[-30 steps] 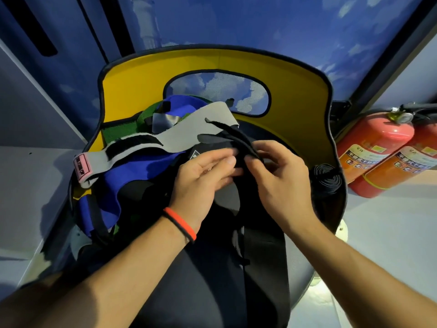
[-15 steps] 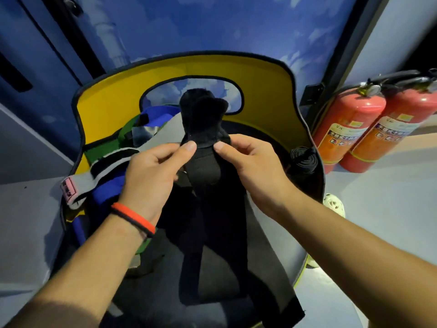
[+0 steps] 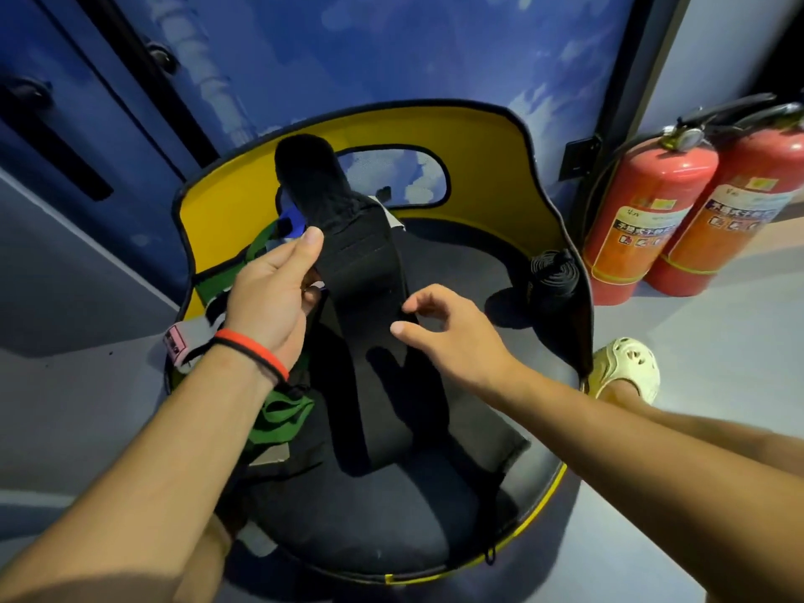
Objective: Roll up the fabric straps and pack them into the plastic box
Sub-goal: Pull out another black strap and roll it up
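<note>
A long black fabric strap (image 3: 361, 272) stands up from the dark seat of a round yellow-walled chair (image 3: 478, 167). My left hand (image 3: 269, 293), with a red and a black band on the wrist, pinches the strap's left edge near its fuzzy top end. My right hand (image 3: 443, 328) hovers just to the right of the strap, fingers spread and holding nothing. A rolled black strap (image 3: 554, 274) lies against the chair's right wall. Green, blue and grey straps (image 3: 278, 415) are piled on the seat's left side. No plastic box is in view.
Two red fire extinguishers (image 3: 652, 219) stand on the floor to the right of the chair. A foot in a cream clog (image 3: 628, 367) rests beside the chair's right edge. A blue wall with cloud print rises behind.
My right hand has let go of the black strap and dropped lower to its right. My left hand has kept its hold and lifted the strap higher and straighter.
</note>
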Tool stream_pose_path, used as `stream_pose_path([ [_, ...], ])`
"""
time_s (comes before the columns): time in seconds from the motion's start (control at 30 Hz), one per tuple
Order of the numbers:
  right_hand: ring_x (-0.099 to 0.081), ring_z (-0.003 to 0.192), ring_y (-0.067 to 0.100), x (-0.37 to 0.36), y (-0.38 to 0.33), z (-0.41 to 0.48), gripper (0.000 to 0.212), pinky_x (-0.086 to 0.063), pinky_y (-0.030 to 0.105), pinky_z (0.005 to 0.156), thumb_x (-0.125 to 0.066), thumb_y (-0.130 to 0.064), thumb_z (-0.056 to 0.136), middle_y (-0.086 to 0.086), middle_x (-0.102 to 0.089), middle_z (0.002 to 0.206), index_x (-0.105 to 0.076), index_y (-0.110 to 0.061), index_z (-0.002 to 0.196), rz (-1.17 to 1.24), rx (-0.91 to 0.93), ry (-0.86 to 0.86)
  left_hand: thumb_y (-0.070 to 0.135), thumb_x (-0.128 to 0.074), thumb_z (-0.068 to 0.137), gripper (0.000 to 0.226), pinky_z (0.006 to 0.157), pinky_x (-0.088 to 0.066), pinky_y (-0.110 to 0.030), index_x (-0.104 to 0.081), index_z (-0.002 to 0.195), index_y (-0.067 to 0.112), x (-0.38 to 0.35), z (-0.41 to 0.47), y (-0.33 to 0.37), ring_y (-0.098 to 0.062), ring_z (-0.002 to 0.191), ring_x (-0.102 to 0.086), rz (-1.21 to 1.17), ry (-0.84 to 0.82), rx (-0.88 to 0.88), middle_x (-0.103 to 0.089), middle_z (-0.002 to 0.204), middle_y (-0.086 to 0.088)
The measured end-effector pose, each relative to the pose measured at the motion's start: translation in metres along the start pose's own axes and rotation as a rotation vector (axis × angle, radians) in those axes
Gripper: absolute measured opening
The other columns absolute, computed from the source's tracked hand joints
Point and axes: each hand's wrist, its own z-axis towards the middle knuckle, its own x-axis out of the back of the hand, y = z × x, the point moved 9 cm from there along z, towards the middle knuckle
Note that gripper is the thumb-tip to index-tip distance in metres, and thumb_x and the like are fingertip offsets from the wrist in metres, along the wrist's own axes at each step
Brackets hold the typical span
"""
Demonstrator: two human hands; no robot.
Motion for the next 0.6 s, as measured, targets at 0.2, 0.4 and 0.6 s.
stream_pose_path([
  [0.2,-0.063,0.113,0.007,0.009,0.002,-0.002,0.032,-0.050,0.040,0.103,-0.080,-0.035,0.085,-0.012,-0.066,0.113,-0.054,-0.029,0.102,0.124,0.008,0.025,0.043,-0.074,0.078,0.046,0.088,-0.043,-0.041,-0.076,0.109,0.010,-0.015,-0.001,0.014,-0.028,0.099,-0.056,0.060,-0.085,-0.017,-0.071,0.119,-0.019],
  [0.4,-0.042,0.134,0.002,0.011,-0.008,0.000,0.026,-0.040,0.032,0.112,-0.069,-0.033,0.095,-0.012,-0.046,0.144,-0.068,-0.020,0.118,-0.026,0.083,0.005,0.038,-0.066,0.086,0.034,0.072,-0.043,-0.026,-0.074,0.106,0.012,-0.026,0.004,0.019,-0.017,0.085,-0.059,0.122,-0.158,0.003,-0.073,0.103,-0.004],
  [0.6,-0.068,0.093,0.019,0.014,-0.004,-0.002,0.008,-0.056,0.044,0.087,-0.063,-0.030,0.098,-0.004,-0.072,0.094,-0.064,-0.021,0.096,0.034,-0.038,-0.002,0.037,-0.068,0.092,0.025,0.054,-0.038,-0.016,-0.075,0.103,0.017,-0.016,0.025,0.014,-0.016,0.085,-0.045,0.138,-0.096,-0.002,-0.056,0.105,-0.011],
])
